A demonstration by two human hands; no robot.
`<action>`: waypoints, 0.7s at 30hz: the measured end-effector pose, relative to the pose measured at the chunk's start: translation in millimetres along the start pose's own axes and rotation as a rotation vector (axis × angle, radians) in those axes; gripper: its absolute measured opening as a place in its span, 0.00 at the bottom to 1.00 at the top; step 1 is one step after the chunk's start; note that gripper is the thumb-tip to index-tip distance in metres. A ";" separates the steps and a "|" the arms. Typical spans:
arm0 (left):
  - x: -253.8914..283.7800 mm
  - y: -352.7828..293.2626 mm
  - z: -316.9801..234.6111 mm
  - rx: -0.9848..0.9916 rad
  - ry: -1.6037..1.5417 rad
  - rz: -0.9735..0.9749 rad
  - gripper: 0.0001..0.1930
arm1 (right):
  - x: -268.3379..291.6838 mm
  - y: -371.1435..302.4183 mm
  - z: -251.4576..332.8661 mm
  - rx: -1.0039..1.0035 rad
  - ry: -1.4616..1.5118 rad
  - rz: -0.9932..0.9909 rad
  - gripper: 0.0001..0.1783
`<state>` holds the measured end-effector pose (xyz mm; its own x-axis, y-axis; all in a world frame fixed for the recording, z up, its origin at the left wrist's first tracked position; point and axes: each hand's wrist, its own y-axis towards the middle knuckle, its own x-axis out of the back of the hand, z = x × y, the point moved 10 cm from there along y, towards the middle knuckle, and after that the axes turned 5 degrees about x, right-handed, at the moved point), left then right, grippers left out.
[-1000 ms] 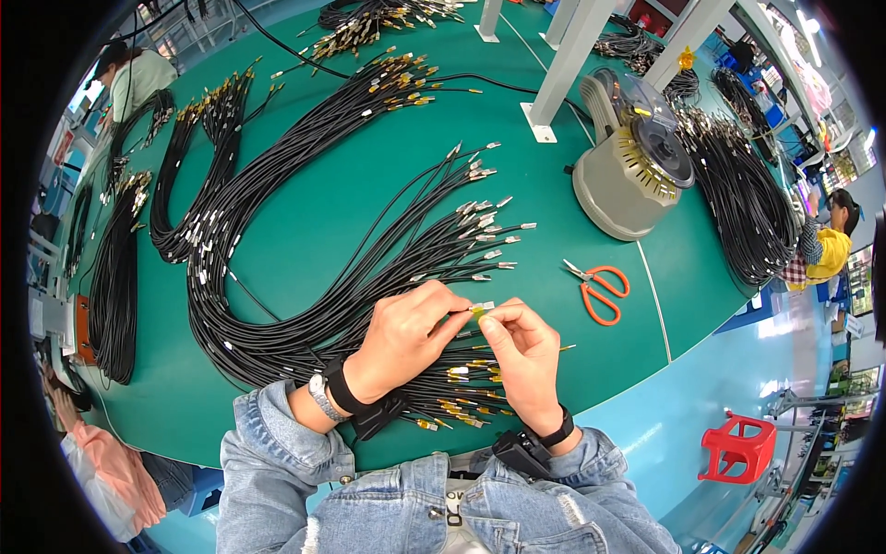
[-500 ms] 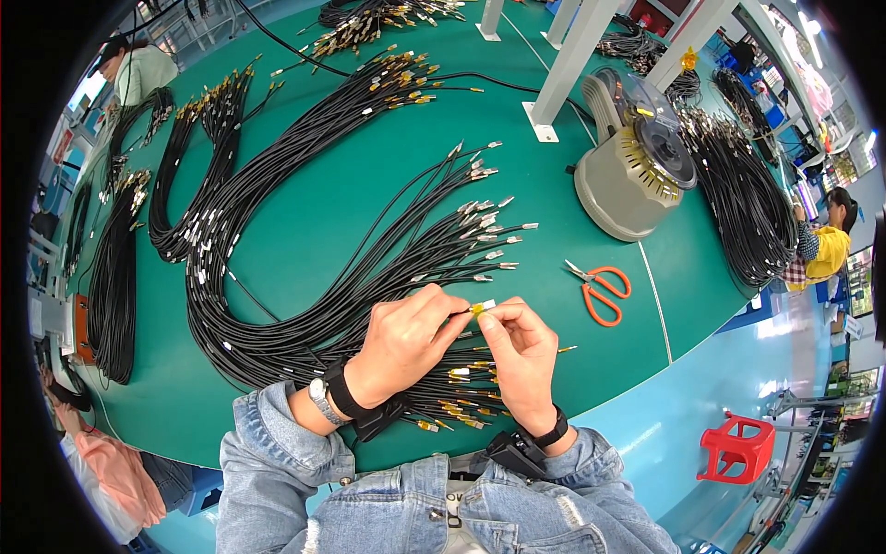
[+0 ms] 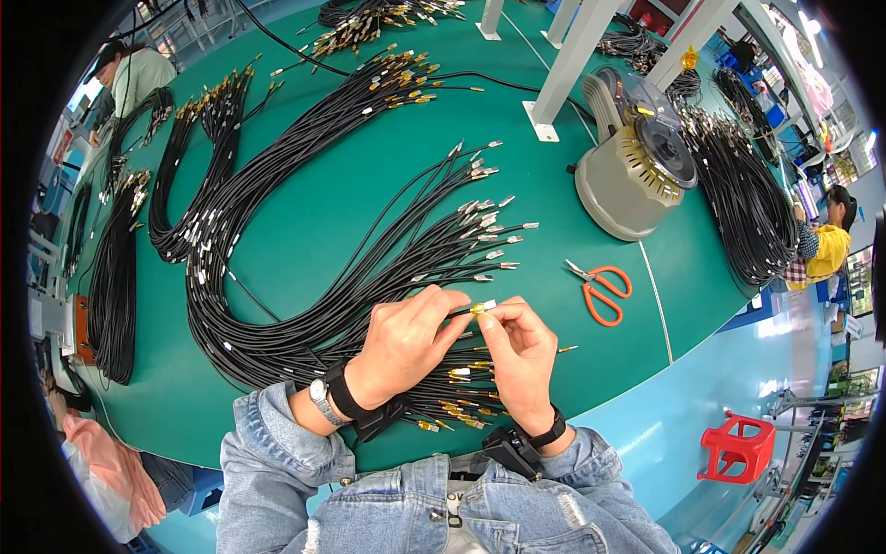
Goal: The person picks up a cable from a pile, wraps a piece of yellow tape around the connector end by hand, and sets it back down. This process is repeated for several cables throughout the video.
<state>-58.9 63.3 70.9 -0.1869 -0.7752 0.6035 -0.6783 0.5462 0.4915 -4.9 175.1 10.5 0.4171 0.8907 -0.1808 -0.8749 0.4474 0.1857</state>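
My left hand (image 3: pixel 401 340) pinches a black cable just behind its end, thumb against forefinger. At that cable end a small piece of yellow tape (image 3: pixel 478 309) sits around the cable, with a white tip beyond it. The thumb and forefinger of my right hand (image 3: pixel 524 355) are closed on the yellow tape from the right. Below and behind both hands fans a large bundle of black cables (image 3: pixel 323 319); its upper ends have silvery connectors (image 3: pixel 480 222), while the lower ends (image 3: pixel 461 409), partly under my hands, carry yellow tape.
Orange-handled scissors (image 3: pixel 604 294) lie right of my hands. Behind them stands a round grey tape dispenser (image 3: pixel 628 175), near a white metal post (image 3: pixel 568 74). More cable bundles (image 3: pixel 115 286) lie left and far right (image 3: pixel 738 203). A red stool (image 3: pixel 736 448) stands on the floor; co-workers are around.
My hands stay almost in place, with a slight shift of the fingers at the yellow tape. At the far left, a co-worker has moved a little.
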 end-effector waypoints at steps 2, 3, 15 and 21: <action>0.7 0.2 -1.8 -0.012 0.018 0.000 0.10 | -0.2 -0.1 -0.6 -0.004 0.002 0.000 0.02; 1.2 0.2 -3.5 -0.025 0.035 -0.001 0.10 | -0.2 -0.2 -1.0 -0.006 0.003 -0.001 0.02; -1.0 -2.1 -10.3 -0.119 0.105 0.012 0.13 | 1.8 -0.7 -3.6 -0.044 0.034 -0.038 0.02; 1.8 -1.7 -13.6 -0.143 0.097 -0.025 0.13 | 1.5 -0.9 -3.4 -0.040 0.024 -0.021 0.03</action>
<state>-48.4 65.3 79.7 -0.0971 -0.7585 0.6444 -0.5724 0.5722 0.5873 -4.4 175.7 6.7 0.4295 0.8789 -0.2073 -0.8756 0.4615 0.1426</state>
